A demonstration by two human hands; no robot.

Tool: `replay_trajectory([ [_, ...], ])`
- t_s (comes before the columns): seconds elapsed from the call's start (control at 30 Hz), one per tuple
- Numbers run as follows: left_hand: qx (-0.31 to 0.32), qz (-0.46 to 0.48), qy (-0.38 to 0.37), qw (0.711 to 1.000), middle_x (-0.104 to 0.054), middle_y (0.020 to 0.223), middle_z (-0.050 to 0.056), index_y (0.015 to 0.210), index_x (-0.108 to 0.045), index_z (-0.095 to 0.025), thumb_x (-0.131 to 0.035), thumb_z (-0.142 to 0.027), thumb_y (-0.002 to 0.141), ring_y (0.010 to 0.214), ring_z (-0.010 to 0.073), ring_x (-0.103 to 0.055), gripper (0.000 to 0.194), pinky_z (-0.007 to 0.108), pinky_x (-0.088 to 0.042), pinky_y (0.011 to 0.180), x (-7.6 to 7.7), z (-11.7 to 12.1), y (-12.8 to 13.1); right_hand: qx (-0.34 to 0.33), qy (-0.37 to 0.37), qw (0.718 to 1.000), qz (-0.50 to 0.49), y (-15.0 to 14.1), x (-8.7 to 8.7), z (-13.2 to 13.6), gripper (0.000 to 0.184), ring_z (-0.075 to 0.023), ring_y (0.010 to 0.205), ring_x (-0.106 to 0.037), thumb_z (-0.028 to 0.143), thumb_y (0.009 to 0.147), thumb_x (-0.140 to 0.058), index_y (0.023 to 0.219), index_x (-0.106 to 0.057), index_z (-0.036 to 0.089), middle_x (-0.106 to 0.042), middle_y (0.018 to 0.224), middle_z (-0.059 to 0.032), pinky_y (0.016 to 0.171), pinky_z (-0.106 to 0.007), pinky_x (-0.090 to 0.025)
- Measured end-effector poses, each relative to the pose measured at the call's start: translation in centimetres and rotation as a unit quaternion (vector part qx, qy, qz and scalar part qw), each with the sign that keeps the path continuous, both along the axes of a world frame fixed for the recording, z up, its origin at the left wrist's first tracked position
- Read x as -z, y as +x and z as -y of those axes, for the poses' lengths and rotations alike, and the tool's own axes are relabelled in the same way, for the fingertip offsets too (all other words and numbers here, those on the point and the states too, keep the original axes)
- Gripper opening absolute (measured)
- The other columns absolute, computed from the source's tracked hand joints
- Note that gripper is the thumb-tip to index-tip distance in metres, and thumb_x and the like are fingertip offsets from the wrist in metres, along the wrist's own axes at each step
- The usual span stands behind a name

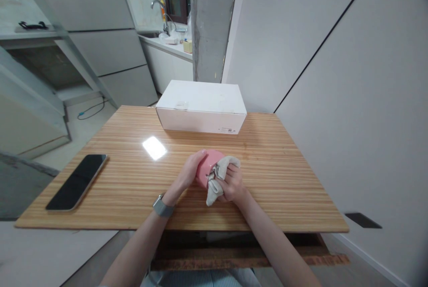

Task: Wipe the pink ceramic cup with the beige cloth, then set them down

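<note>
A round pink bowl-like object (209, 163) is held over the wooden table near its front middle; its exact kind is hard to make out. My left hand (193, 167) grips it from the left side, thumb on top. A crumpled light grey cloth (220, 172) is bunched in my right hand (233, 184) and pressed against the pink object's right side. The cloth covers part of the pink surface, and one corner of it hangs down toward the tabletop.
A long white box (200, 119) stands at the back of the wooden table (281, 180). On the left lies a black-screened phone (77, 183). An opened drawer (214, 251) sits below the front edge. White panels rise close on the right.
</note>
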State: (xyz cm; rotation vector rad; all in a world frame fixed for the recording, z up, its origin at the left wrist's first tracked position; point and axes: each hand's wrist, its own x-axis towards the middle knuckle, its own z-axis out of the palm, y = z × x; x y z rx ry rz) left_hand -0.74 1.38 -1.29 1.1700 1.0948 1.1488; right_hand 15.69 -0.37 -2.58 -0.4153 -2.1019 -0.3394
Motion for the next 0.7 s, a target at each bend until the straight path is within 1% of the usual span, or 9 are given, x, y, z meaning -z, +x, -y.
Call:
replay_trajectory([
  [0.1, 0.064, -0.05, 0.041, 0.996, -0.069, 0.088, 0.003, 0.086, -0.069, -0.015, -0.047, -0.051, 0.086, 0.082, 0.0203, -0.056, 0.041, 0.032, -0.042, 0.082, -1.0, 0.5, 0.0, 0.006, -0.023, 1.0, -0.017, 0.4, -0.1, -0.1, 0.022, -0.0211, 0.07, -0.062, 0.025, 0.081, -0.044, 0.089, -0.063, 0.017, -0.066, 0.075, -0.0078, 0.07, -0.038, -0.048],
  [0.17, 0.077, -0.08, 0.067, 0.992, -0.069, 0.084, 0.003, 0.086, -0.069, -0.015, -0.043, -0.05, 0.089, 0.08, 0.0196, -0.056, 0.044, 0.031, -0.042, 0.079, -1.6, 0.9, 0.1, 0.007, -0.039, 0.998, -0.04, 0.7, -0.1, -0.2, 0.021, -0.0198, 0.07, -0.062, 0.025, 0.082, -0.044, 0.088, -0.063, 0.02, -0.066, 0.076, -0.0063, 0.071, -0.037, -0.047],
  [0.23, 0.084, -0.098, 0.08, 0.988, -0.067, 0.08, 0.003, 0.084, -0.068, -0.014, -0.041, -0.05, 0.09, 0.077, 0.0192, -0.056, 0.046, 0.03, -0.043, 0.076, -1.7, 1.1, 0.3, 0.006, -0.055, 0.997, -0.059, 0.9, 0.0, -0.1, 0.02, -0.0189, 0.069, -0.061, 0.024, 0.083, -0.043, 0.086, -0.063, 0.021, -0.065, 0.075, -0.0047, 0.071, -0.036, -0.046],
  [0.3, 0.089, -0.089, 0.083, 0.989, -0.068, 0.084, 0.004, 0.088, -0.068, -0.014, -0.041, -0.05, 0.091, 0.081, 0.02, -0.057, 0.046, 0.03, -0.043, 0.078, -1.7, 1.1, 0.3, 0.015, -0.086, 0.993, -0.086, 1.0, 0.1, -0.1, 0.019, -0.0187, 0.068, -0.059, 0.024, 0.083, -0.042, 0.081, -0.062, 0.022, -0.063, 0.072, -0.0035, 0.07, -0.037, -0.044],
  [0.4, 0.125, -0.044, 0.087, 0.987, -0.068, 0.103, 0.005, 0.105, -0.066, -0.016, -0.045, -0.047, 0.09, 0.098, 0.0213, -0.057, 0.04, 0.031, -0.041, 0.091, -1.8, 1.3, 0.3, 0.055, -0.15, 0.975, -0.158, 1.0, 0.4, 0.0, 0.022, -0.0195, 0.068, -0.055, 0.024, 0.083, -0.04, 0.069, -0.056, 0.022, -0.058, 0.066, -0.0028, 0.07, -0.038, -0.043],
  [0.5, 0.157, -0.002, 0.079, 0.984, -0.066, 0.11, 0.005, 0.111, -0.063, -0.017, -0.051, -0.042, 0.088, 0.103, 0.02, -0.056, 0.036, 0.03, -0.039, 0.096, -2.1, 1.5, 0.5, 0.084, -0.174, 0.96, -0.2, 1.0, 0.5, -0.1, 0.026, -0.0192, 0.063, -0.051, 0.025, 0.085, -0.038, 0.061, -0.05, 0.023, -0.052, 0.061, -0.0022, 0.067, -0.038, -0.042],
  [0.57, 0.138, 0.021, 0.057, 0.989, -0.066, 0.104, 0.004, 0.106, -0.064, -0.017, -0.053, -0.041, 0.086, 0.097, 0.0188, -0.057, 0.033, 0.029, -0.042, 0.091, -2.1, 1.6, 0.7, 0.084, -0.159, 0.966, -0.183, 1.0, 0.5, -0.1, 0.024, -0.0188, 0.061, -0.051, 0.025, 0.084, -0.039, 0.063, -0.051, 0.023, -0.053, 0.061, -0.0022, 0.066, -0.038, -0.042],
  [0.63, 0.084, 0.031, 0.034, 0.995, -0.066, 0.092, 0.004, 0.097, -0.064, -0.016, -0.051, -0.042, 0.085, 0.085, 0.0174, -0.058, 0.032, 0.028, -0.045, 0.082, -2.0, 1.4, 0.9, 0.063, -0.125, 0.98, -0.14, 0.8, 0.5, -0.2, 0.018, -0.0196, 0.064, -0.054, 0.025, 0.082, -0.043, 0.07, -0.056, 0.023, -0.058, 0.066, -0.0034, 0.069, -0.04, -0.044],
  [0.7, 0.031, 0.028, 0.023, 0.999, -0.065, 0.085, 0.003, 0.089, -0.064, -0.015, -0.049, -0.046, 0.085, 0.078, 0.0167, -0.057, 0.034, 0.028, -0.046, 0.076, -1.8, 1.1, 1.0, 0.029, -0.087, 0.992, -0.086, 0.5, 0.5, -0.3, 0.014, -0.0209, 0.07, -0.059, 0.027, 0.081, -0.048, 0.078, -0.061, 0.024, -0.063, 0.072, -0.0045, 0.073, -0.041, -0.046],
])
